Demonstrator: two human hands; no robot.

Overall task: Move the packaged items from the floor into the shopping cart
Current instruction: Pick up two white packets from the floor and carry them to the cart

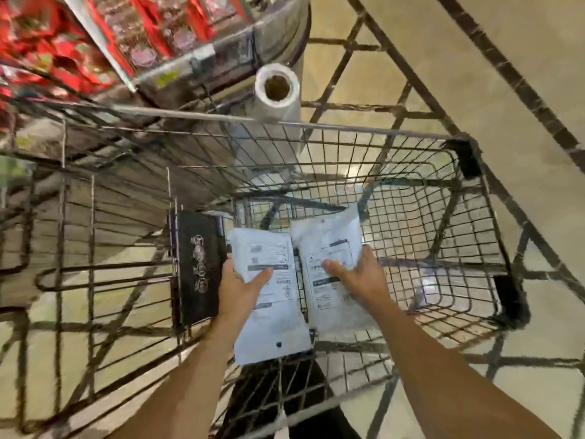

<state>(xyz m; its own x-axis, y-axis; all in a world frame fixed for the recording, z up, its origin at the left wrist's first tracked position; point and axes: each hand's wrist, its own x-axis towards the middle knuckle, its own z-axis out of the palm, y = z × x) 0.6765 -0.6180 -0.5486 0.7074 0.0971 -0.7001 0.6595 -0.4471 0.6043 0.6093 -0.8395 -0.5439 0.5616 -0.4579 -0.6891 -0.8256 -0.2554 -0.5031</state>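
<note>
Both my hands reach down inside the wire shopping cart (pixel 443 191). My left hand (pixel 240 286) grips a white mailer package (pixel 272 312) with a printed label, thumb on top. My right hand (pixel 357 274) holds a second white mailer package (pixel 332 248) beside the first, thumb pressed on its label. Both packages are low in the cart basket, side by side. A black box with silver print (pixel 199 267) stands on edge against the cart's left wall, just left of my left hand.
A roll of clear plastic film (pixel 278 93) stands upright beyond the cart's far rim. Store shelves with red packaged goods (pixel 47 42) fill the upper left. Beige floor (pixel 522 74) lies to the right, crossed by the cart's shadows.
</note>
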